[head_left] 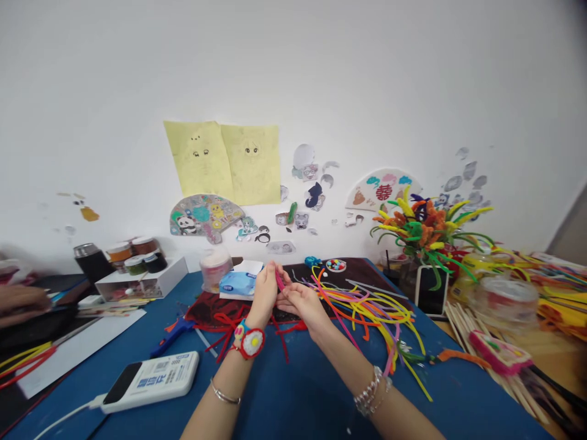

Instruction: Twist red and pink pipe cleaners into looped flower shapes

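Note:
My left hand (pixel 265 294) and my right hand (pixel 300 304) meet over the blue table (pixel 293 397), fingers pinched together on a pink pipe cleaner (pixel 279 280). The left wrist wears a round felt ornament (pixel 250 341) and a thin bangle; the right wrist wears a bead bracelet (pixel 372 393). A loose heap of coloured pipe cleaners (pixel 371 308) spreads just right of my hands. Red pipe cleaners (pixel 227 327) lie on a dark mat under them.
A power bank (pixel 151 380) with a white cable lies front left beside a blue glue gun (pixel 174 335). Behind are a tissue pack (pixel 238 283), a pink tub (pixel 214 267), paint jars (pixel 137 253), and a pipe-cleaner bouquet (pixel 424 235). Another person's hand (pixel 21 302) is at far left.

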